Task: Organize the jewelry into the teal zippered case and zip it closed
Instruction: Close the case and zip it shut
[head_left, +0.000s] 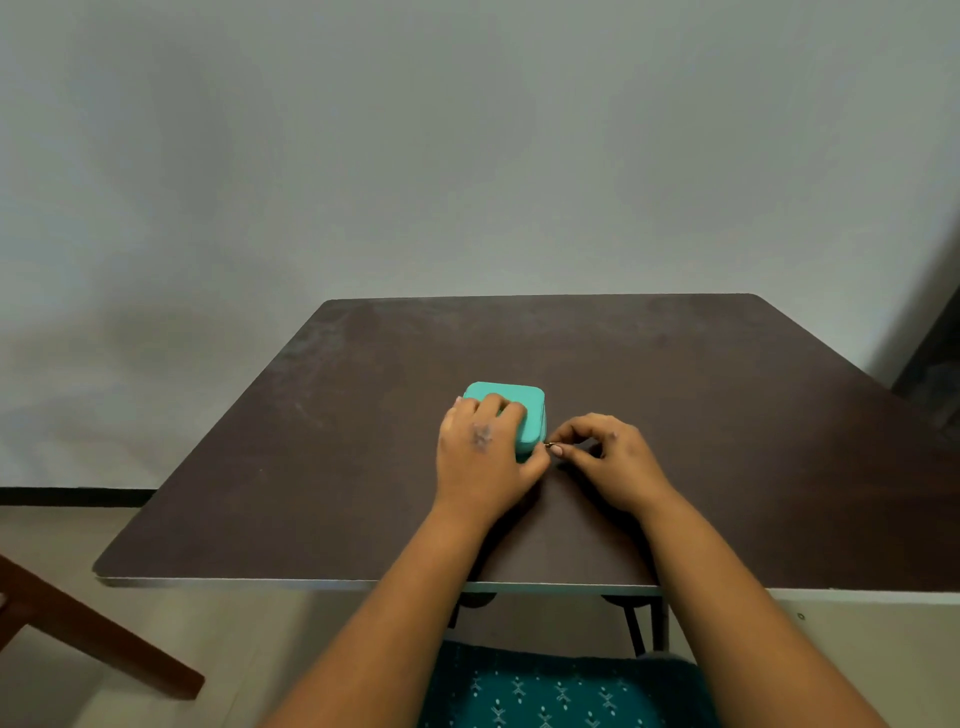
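Plain room: bare wall (467, 156), dark folding table (675, 415).

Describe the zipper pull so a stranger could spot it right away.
On the dark brown table sits a closed teal case under the left hand. At its near right corner, the right hand pinches the zipper pull, a tiny metallic tab.

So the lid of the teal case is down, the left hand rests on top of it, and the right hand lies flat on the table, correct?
Not quite. In the head view the right hand is not flat: it pinches the small zipper pull at the teal case. The left hand does rest on top.
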